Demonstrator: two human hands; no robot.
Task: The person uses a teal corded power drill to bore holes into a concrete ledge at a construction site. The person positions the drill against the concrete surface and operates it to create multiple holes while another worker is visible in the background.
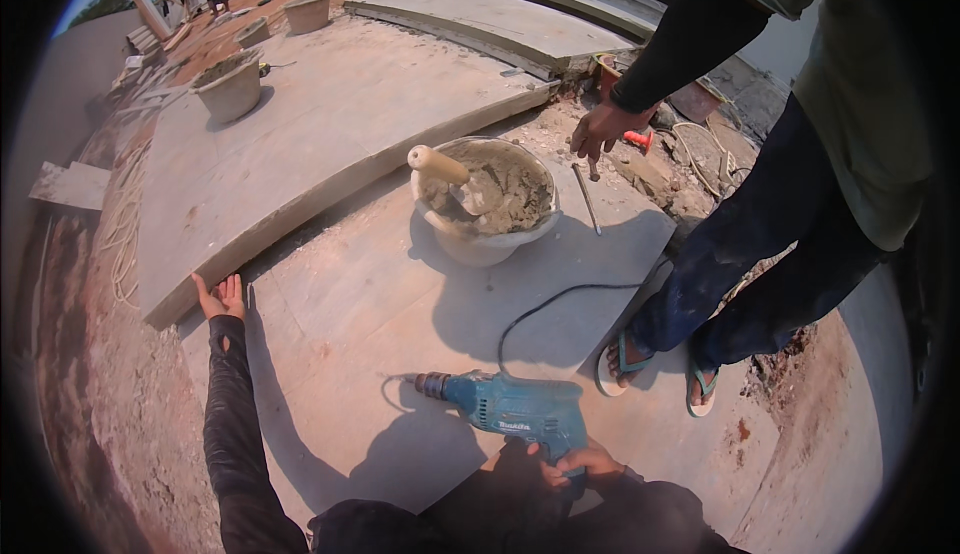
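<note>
My right hand (580, 466) is closed around the grip of a blue corded power drill (530, 409). The drill points left over the paved floor, with a bent, hook-like rod (393, 386) at its chuck. My left hand (222, 299) reaches forward with spread fingers, palm up, against the edge of a large raised slab (330, 124). Between me and that slab stands a pale bucket (480, 244) of wet mortar (510, 189). A trowel with a wooden handle (440, 165) rests in the mortar.
At the right stands a co-worker in sandals; their hand (603, 129) hangs above a thin metal rod (587, 199). The drill's black cord (560, 295) crosses the floor. More buckets (228, 89) sit on the slab. Rubble and a red-handled tool (638, 140) lie behind the rod.
</note>
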